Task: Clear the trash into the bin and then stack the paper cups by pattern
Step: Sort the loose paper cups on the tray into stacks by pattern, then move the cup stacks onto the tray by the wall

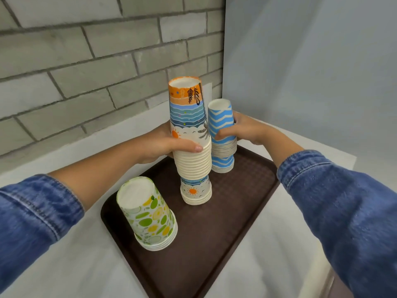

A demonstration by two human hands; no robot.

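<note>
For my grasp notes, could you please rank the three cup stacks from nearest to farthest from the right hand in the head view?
1. Blue zigzag stack, gripped by the right hand, far right.
2. Sunset stack, middle, beside it.
3. Lime-print stack, near left corner of the tray.

Blue denim sleeves [43, 214], stitched cuffs
</note>
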